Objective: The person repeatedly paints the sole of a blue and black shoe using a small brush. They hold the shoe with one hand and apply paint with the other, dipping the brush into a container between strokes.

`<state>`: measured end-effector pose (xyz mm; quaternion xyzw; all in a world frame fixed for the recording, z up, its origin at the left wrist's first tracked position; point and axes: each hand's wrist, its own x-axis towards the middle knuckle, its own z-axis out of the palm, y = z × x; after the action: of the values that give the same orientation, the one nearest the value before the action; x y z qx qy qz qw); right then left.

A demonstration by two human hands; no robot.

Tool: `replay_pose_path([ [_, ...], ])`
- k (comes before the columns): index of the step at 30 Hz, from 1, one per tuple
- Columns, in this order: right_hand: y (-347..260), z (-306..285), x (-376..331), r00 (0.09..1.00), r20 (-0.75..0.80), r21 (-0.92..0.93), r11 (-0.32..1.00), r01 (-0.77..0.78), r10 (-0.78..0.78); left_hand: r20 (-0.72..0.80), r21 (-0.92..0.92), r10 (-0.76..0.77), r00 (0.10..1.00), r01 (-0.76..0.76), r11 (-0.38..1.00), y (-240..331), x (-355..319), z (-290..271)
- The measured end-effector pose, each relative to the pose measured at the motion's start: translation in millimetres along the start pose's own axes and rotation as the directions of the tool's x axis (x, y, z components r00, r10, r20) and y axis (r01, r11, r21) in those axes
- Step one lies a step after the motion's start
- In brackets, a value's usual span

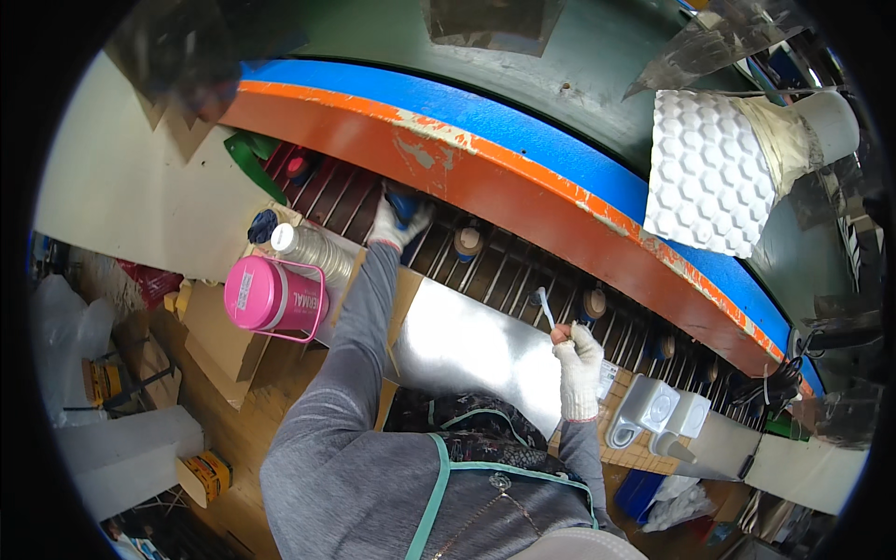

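White knit gloves cover the left hand (pixel 397 224) and right hand (pixel 577 359); left of the left hand's grip, a pink flask (pixel 269 299); above it, an orange-and-blue rail (pixel 523 177).

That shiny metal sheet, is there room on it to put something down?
Yes. The shiny metal sheet looks bare between the gloved left hand and the gloved right hand. It is crowded left of it, around the pink cylindrical jug and clear plastic bottle.

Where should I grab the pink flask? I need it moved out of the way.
Take the pink flask by its thin wire handle, which loops over the right end. The flask lies on its side on the ledge, so come from the right and above; the smooth round body could roll.
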<state>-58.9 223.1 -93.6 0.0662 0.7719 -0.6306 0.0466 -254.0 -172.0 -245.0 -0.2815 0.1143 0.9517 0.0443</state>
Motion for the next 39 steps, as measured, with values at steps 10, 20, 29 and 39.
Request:
replay_pose_path([
  [10, 35, 49, 43, 0.998, 0.07, -0.182, 0.983, 0.005, 0.008, 0.006, -0.318, 0.102, 0.995, -0.095, 0.943, 90, 23, 0],
  [20, 60, 219, 168, 0.982, 0.188, -0.66, 0.739, 0.131, -0.006, -0.354, 0.181, 0.38, 0.854, -0.337, 0.924, 22, -14, -10],
  [29, 73, 155, 187, 0.976, 0.214, -0.361, 0.932, 0.039, 0.042, -0.241, 0.342, 0.08, 0.967, 0.008, 0.94, -85, -90, -25],
  [39, 53, -44, -41, 0.999, -0.007, 0.003, 0.999, -0.04, 0.04, 0.38, 0.57, -0.57, 0.729, 0.301, 0.765, -194, -184, -44],
])
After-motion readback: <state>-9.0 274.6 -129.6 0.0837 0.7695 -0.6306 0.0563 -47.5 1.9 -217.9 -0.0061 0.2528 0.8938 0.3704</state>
